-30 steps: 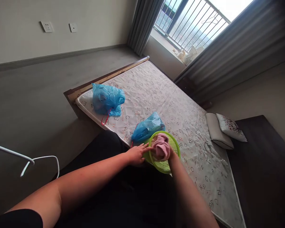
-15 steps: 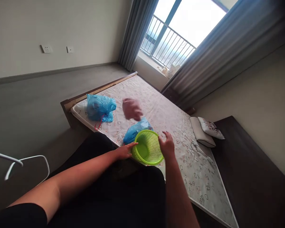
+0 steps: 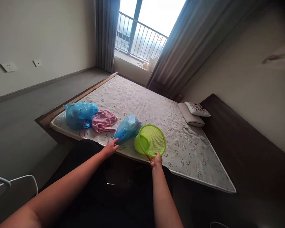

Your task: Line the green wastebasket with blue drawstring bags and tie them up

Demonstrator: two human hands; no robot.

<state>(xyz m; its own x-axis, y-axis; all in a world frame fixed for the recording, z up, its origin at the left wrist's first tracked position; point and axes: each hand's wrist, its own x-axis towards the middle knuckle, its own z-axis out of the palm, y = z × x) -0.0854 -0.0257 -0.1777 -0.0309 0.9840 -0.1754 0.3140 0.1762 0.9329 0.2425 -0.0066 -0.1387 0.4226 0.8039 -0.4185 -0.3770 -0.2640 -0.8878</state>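
Observation:
A green mesh plastic basket leans over at the mattress's near edge, its mouth tilted towards me. My right hand grips its near rim. To the left, my left hand reaches to the near end of a blue plastic bag, fingers stretched out and apart; whether they touch the bag is hard to tell. That bag lies beside the basket. A pink towel rests crumpled farther left, against a second, fuller blue plastic bag with a red tie string.
All of this sits on a letter-printed mattress in a wooden bed frame. Two pillows lie by the dark headboard on the right. A white looped tube or frame stands at lower left. Grey curtains flank the window behind.
The pink towel, in mid-air before, now lies on the mattress by the far-left bag. My left hand has left the basket for the nearer bag; my right hand has shifted to the near rim.

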